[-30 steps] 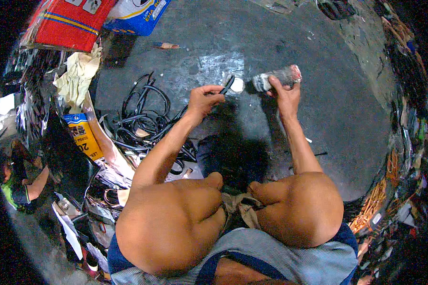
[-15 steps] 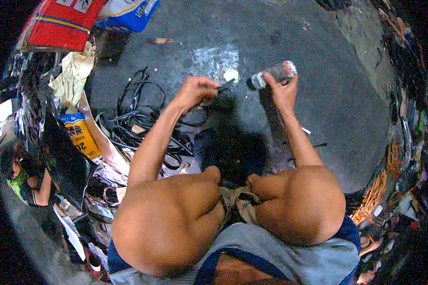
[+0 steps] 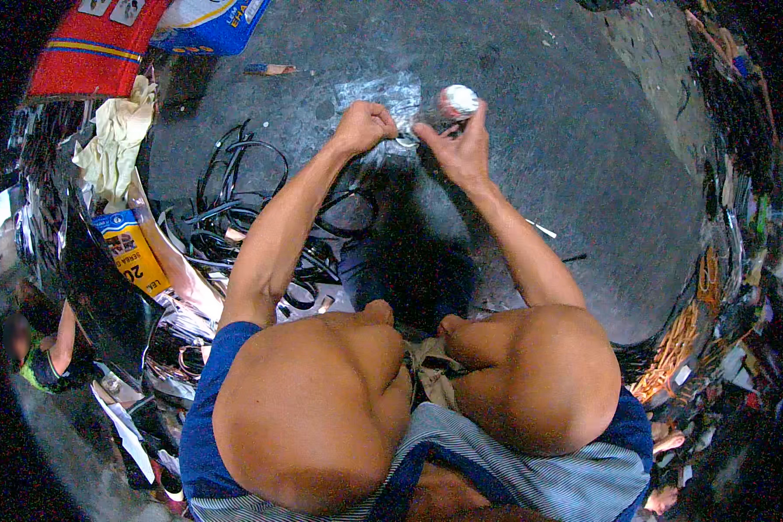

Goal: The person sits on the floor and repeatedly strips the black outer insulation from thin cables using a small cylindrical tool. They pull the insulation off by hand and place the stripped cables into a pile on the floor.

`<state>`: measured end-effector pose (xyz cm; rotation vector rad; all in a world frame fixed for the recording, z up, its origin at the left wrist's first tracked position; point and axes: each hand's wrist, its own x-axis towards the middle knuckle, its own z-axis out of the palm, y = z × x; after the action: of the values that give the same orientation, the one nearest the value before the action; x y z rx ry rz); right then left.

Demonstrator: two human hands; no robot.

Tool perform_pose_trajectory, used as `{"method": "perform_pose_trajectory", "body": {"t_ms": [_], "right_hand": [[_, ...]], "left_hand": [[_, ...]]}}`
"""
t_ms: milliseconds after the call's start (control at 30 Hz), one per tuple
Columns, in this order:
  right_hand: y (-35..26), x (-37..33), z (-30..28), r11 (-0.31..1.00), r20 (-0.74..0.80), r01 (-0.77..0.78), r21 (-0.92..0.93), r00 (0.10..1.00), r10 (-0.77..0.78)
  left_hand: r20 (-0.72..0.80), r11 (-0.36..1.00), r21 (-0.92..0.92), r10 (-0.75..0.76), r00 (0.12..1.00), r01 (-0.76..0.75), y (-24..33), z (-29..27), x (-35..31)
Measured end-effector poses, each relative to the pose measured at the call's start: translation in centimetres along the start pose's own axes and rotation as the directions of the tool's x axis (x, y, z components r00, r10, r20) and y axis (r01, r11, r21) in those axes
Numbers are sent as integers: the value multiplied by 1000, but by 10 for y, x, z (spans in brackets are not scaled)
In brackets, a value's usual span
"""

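Note:
My right hand (image 3: 463, 155) grips a small bottle (image 3: 458, 102) with a red, white and grey surface, its pale round end facing up toward me. The bottle is tilted and its lower part is blurred. Close to its left, the fingers of my left hand (image 3: 365, 129) are pinched together beside a small round whitish spot (image 3: 406, 139) on the dark floor. What those fingers hold is hidden. Loops of black cable or strip (image 3: 235, 213) lie on the floor left of my left forearm.
At the left lie a yellow and blue package (image 3: 133, 252) and a cream cloth (image 3: 117, 143). A red bag (image 3: 96, 52) and a blue-white box (image 3: 204, 24) stand far left. A co-worker's arm (image 3: 62, 339) shows at the left edge. Orange strips (image 3: 674, 352) lie right.
My right hand has moved left and turned the bottle from lying sideways to end-up, close to the whitish spot. My left hand has risen slightly; the dark strip in its fingers no longer shows.

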<state>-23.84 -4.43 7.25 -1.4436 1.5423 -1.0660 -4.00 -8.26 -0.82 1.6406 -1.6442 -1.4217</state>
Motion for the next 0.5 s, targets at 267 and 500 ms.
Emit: {"method": "perform_pose_trajectory", "body": {"t_ms": [267,500], "right_hand": [[14,-13,22,858,186,250,-448,965,-184],[14,-13,11,934,222,302,-190,940,-259]], "left_hand": [[-150,919,240,354,923,-314,21,-7,-23],[-97,925,-117,351,931,-361,54,12,-43]]}}
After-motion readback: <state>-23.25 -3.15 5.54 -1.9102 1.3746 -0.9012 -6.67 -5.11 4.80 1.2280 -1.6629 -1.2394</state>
